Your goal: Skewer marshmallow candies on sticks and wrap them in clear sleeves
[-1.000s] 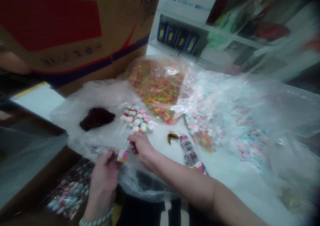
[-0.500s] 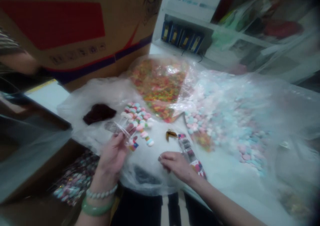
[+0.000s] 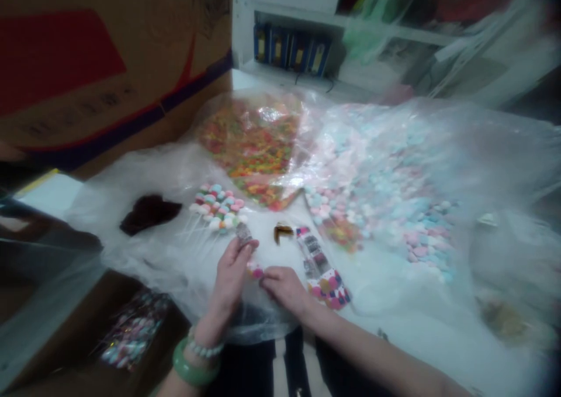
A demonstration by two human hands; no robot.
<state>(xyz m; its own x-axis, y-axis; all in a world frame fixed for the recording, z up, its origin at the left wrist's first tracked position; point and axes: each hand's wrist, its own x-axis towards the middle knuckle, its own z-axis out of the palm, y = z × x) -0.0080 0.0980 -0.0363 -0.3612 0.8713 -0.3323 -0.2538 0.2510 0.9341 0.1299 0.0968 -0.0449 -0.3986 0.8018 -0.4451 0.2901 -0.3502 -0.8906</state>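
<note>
My left hand (image 3: pixel 232 275) is closed on a small printed plastic bag (image 3: pixel 255 270) with pink and purple dots; its grey printed end shows above the thumb. My right hand (image 3: pixel 284 289) pinches the dotted end. Whether anything is inside the bag is hidden by the fingers. Just beyond my left hand, several marshmallow sticks (image 3: pixel 219 205) lie with their white sticks toward me. Gold twist ties (image 3: pixel 283 232) lie ahead of my hands. A pile of flat printed bags (image 3: pixel 323 271) lies beside my right hand.
A big clear bag of orange and green candies (image 3: pixel 256 151) and a spread of pastel marshmallows (image 3: pixel 394 169) cover the back. A dark brown item (image 3: pixel 149 213) lies left. A tall carton (image 3: pixel 166 46) stands behind. Below left, an open box holds wrapped sweets (image 3: pixel 131 332).
My left hand has come away from the marshmallow sticks, moving right with the printed bag. My right hand, apart before, now meets it at the bag. The view has shifted right.
</note>
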